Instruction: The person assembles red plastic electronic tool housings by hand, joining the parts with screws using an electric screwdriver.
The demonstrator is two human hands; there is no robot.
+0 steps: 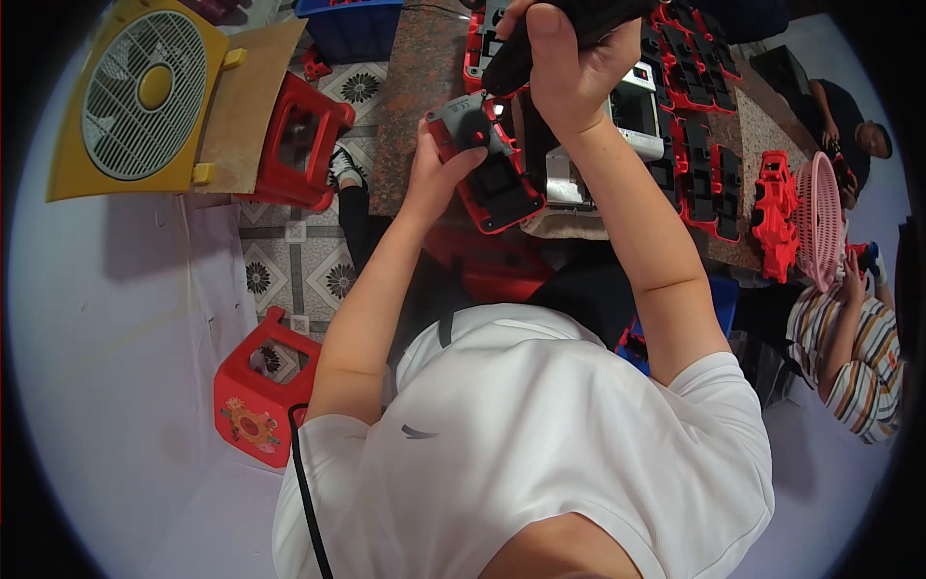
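My left hand (436, 179) is wrapped round the near-left side of a red plastic housing (502, 193) with black and grey parts, its thumb lying across the top. My right hand (577, 85) grips a black power screwdriver (516, 64), partly cut off by the upper edge. The tool's tip meets or hovers just over the far end of the housing; contact is hard to make out. Right of the housing, partly behind my right forearm, stands a silver metal fixture (632, 116) on the speckled stone table (400, 125).
Rows of red and black housings (696, 169) cover the table's right part. Beside them are stacked red parts (775, 217) and a pink basket (818, 222). Co-workers sit at right, one in a striped shirt (849, 362). Red stools (265, 386) and a yellow fan (145, 96) stand left.
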